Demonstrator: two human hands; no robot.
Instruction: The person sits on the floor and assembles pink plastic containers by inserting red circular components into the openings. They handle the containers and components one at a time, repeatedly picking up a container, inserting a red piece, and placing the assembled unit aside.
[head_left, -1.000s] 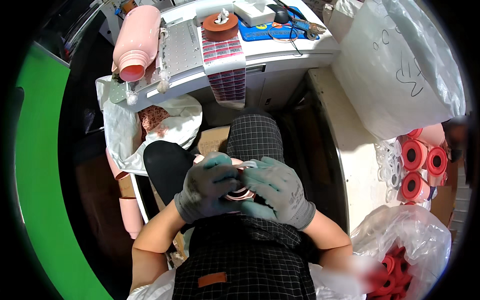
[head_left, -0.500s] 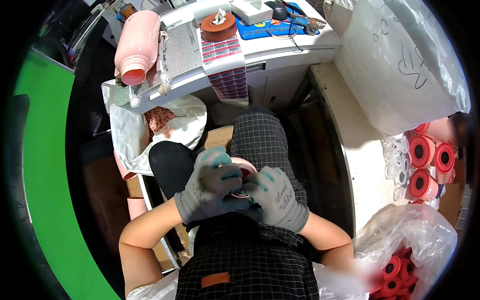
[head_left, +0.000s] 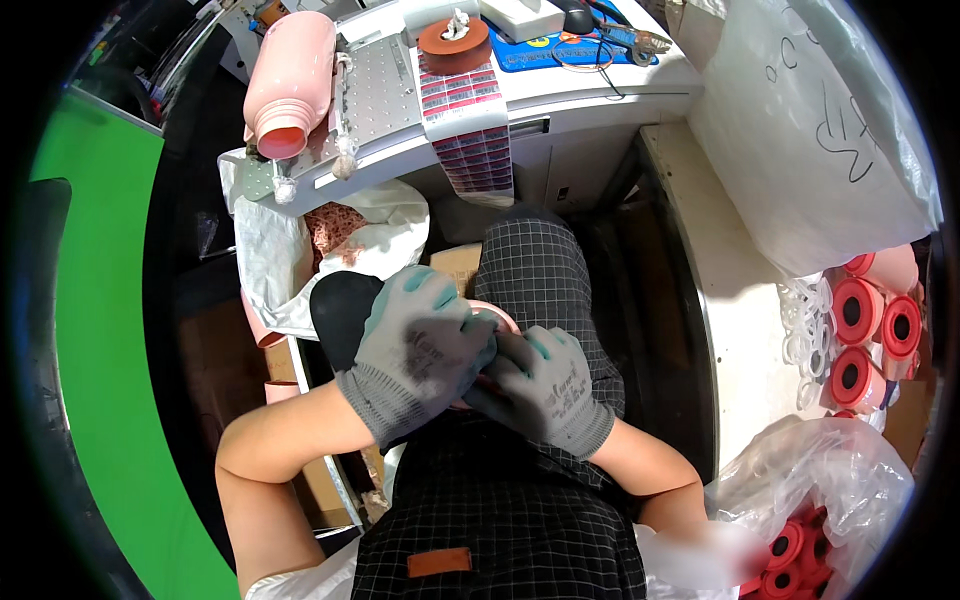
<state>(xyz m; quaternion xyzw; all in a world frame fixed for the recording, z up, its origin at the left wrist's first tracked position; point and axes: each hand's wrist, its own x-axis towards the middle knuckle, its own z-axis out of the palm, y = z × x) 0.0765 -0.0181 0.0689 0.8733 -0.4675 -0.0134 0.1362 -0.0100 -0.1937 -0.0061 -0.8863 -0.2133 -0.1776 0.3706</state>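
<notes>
A pink bottle sits in my lap between my knees, mostly hidden by my hands, with only part of its round rim showing. My left hand, in a grey glove with teal fingers, lies over its mouth with the fingers curled inward. Against the near right side of the rim presses my right hand, gloved alike, its fingers bent toward the left ones. What the fingertips touch inside the mouth is hidden.
Ahead, a white table holds a pink bottle on its side, a label roll and pliers. A white sack stands below. Red-capped pink pieces and white rings lie right, near a bag of red parts.
My left hand has shifted up and over the bottle's mouth, covering more of it. My right hand stays at the rim, fingers more tucked in. The whole view has shifted slightly.
</notes>
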